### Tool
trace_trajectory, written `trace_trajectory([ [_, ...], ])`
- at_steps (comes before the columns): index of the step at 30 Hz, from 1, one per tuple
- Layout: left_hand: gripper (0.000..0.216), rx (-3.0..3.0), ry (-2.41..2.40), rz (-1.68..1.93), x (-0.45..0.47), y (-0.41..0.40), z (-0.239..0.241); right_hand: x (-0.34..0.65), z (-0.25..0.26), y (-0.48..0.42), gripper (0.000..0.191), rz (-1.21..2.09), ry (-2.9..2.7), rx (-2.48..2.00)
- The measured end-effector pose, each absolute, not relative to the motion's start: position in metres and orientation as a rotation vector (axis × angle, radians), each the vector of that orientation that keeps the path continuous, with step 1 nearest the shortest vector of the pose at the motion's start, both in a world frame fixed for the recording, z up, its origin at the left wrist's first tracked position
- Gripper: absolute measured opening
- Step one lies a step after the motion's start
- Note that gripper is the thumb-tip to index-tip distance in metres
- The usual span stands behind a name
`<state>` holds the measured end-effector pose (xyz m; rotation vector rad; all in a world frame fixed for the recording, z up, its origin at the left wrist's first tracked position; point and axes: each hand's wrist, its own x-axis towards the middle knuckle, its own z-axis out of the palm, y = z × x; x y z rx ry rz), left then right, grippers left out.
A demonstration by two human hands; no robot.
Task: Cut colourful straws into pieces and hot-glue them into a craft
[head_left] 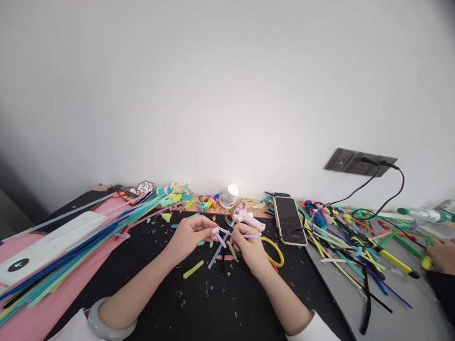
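Between my two hands runs a light purple pipe cleaner [221,239], bent near my left fingers. My left hand [194,233] pinches one part of it between thumb and fingertips. On the other side, my right hand [248,244] is closed on its other stretch, and an end sticks out past the knuckles. Just behind my right hand lies a pink glue gun [248,217], with a clear glue stick [218,251] close by. Short cut pieces, among them a yellow-green pipe cleaner piece [193,269], lie on the black table mat below. Yellow-handled scissors [275,252] are partly hidden by my right wrist.
Bundled long pipe cleaners [98,248] and a white device [44,246] lie on pink paper [84,285] at left. A paper cup [229,196] and phone [290,220] stand behind. At right are pliers [392,258], loose pipe cleaners, a bottle [424,214] and another person's hand [451,255].
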<state>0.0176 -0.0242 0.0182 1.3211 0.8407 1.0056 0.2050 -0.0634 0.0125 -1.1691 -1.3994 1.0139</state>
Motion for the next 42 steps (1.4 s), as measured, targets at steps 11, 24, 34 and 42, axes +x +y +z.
trace_trajectory([
  [11, 0.037, 1.304, 0.935, 1.053, 0.016, -0.023, 0.023, 0.205, 0.013, -0.064, 0.029, 1.001, -1.417, -1.184],
  [24, 0.045, 1.235, 1.001, 1.066, 0.017, -0.022, 0.024, 0.201, 0.017, -0.064, 0.02, 0.957, -1.288, -1.251],
  [34, 0.043, 1.058, 0.835, 1.066, 0.022, -0.028, 0.018, 0.194, 0.022, -0.067, 0.025, 1.155, -1.044, -1.16],
  [42, 0.037, 1.116, 0.775, 0.897, 0.028, -0.031, 0.012, 0.19, 0.018, -0.07, 0.02, 1.184, -1.086, -1.149],
])
